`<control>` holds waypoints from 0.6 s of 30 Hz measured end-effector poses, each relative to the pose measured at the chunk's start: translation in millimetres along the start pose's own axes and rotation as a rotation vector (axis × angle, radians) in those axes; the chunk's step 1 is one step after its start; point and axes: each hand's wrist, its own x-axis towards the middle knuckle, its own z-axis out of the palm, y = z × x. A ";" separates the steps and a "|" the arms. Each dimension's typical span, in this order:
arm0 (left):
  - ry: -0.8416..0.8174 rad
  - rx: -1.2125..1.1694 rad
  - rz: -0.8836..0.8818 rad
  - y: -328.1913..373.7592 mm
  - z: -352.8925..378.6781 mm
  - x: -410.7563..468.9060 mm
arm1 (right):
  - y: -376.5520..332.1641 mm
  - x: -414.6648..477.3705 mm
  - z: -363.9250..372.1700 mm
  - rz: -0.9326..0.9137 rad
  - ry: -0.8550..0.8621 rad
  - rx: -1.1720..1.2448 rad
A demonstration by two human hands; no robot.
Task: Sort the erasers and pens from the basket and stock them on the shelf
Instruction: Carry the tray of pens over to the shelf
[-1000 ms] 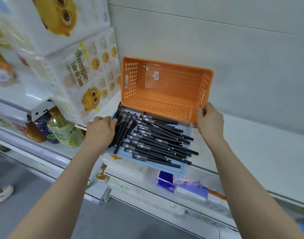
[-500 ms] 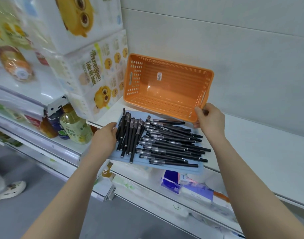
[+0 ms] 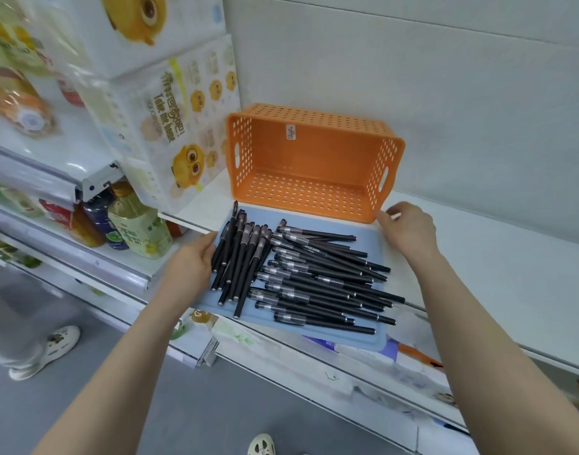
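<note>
An empty orange basket (image 3: 309,192) lies tipped on its side at the back of the white shelf (image 3: 498,277), its opening facing me. In front of it a blue tray (image 3: 376,339) overhangs the shelf edge and carries several black pens (image 3: 314,280). One bundle lies lengthwise at the left and the others lie crosswise. My left hand (image 3: 191,269) holds the tray's left edge beside the lengthwise bundle, its fingertips hidden. My right hand (image 3: 408,231) hovers with relaxed fingers at the basket's lower right corner, holding nothing. No erasers are in view.
Stacked tissue packs (image 3: 169,126) with yellow cartoon figures stand left of the basket. Drink bottles (image 3: 137,228) fill the lower shelf at the left. Boxed goods (image 3: 363,348) sit on the shelf under the tray. A person's shoe (image 3: 48,351) is on the grey floor.
My right hand has let go of the basket rim, and the basket now rests on its side further back. My left hand stays at the tray's left edge.
</note>
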 end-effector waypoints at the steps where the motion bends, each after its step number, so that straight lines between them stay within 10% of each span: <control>1: 0.002 -0.005 0.002 1.5 0.7 -2.8 | 5.9 -7.0 -2.2 0.018 -0.029 -0.050; 8: -0.001 -0.080 -0.029 12.5 10.9 -28.5 | 32.3 -44.6 -15.7 0.076 -0.155 -0.085; 18: 0.010 -0.116 0.039 32.2 13.0 -42.6 | 54.7 -99.3 -33.1 0.173 -0.071 0.453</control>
